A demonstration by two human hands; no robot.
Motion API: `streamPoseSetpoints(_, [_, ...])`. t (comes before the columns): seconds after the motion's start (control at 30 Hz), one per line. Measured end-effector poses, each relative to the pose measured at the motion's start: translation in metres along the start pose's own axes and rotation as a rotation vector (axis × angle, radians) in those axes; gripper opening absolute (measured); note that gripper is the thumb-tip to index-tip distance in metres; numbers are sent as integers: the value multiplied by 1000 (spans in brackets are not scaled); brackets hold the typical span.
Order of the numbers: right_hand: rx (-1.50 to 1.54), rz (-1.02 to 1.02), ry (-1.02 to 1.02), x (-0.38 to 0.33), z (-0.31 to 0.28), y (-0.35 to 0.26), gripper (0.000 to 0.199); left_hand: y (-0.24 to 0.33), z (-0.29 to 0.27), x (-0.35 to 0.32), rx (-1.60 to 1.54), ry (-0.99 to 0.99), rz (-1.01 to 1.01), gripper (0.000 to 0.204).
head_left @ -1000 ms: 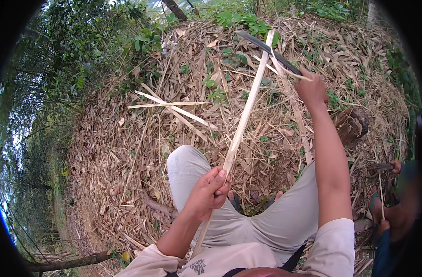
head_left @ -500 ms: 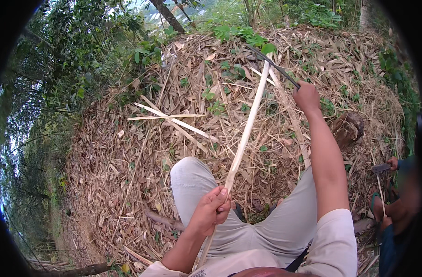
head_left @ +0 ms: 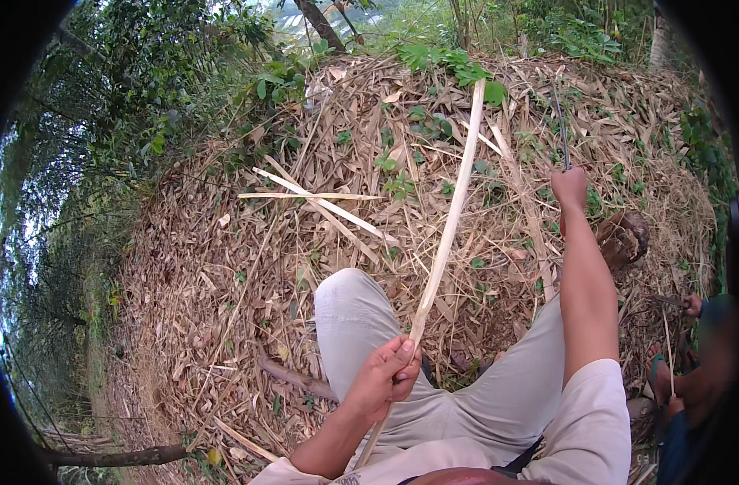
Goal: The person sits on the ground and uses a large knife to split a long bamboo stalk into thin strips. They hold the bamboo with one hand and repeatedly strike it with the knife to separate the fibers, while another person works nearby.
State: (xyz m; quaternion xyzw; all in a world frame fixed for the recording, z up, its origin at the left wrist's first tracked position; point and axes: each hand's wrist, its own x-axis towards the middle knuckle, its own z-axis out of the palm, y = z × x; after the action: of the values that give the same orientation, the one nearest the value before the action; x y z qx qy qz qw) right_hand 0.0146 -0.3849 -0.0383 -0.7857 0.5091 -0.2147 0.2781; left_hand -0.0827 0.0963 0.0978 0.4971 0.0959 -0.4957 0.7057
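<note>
Curving slightly, the long cream strip (head_left: pixel 451 218) is gripped by the left hand (head_left: pixel 384 373), a blade (head_left: pixel 561 123) by the right hand (head_left: pixel 571 188).

Bare left hand (head_left: pixel 388 376): I hold it closed, thumb (head_left: pixel 404 351) uppermost, forearm (head_left: pixel 337 435) angled inward.
Bare right hand (head_left: pixel 570 187): I have it curled tight, farther forward.
Right arm (head_left: pixel 588 295): I see it reaching out, nearly straight.

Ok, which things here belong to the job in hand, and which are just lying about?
Job: strip, in left hand; knife, in right hand; probably the crossed strips.

Lying about, it seems: log; dry leaves; branch.
</note>
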Motion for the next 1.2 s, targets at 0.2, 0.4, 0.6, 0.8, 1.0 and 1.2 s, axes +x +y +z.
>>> streamPoseSetpoints(0.2, [138,-127,-182,-31,0,-31,27,22,-19,43,33,97,82,19])
streamPoseSetpoints(0.4, [183,-633,-347,-118,-20,-80,17,49,-20,68,164,93,195,19])
streamPoseSetpoints(0.6, [73,-1150,-237,-199,-18,-94,21,68,3,71,133,92,169,22])
streamPoseSetpoints(0.8, [84,-1218,-92,-175,-12,-93,20,49,27,67,262,189,231,28])
streamPoseSetpoints(1.0, [-127,-788,-58,-93,-16,-79,12,43,38,63,256,129,180,25])
streamPoseSetpoints(1.2, [-3,-1034,-69,-120,-13,-88,16,48,35,80,233,117,187,26])
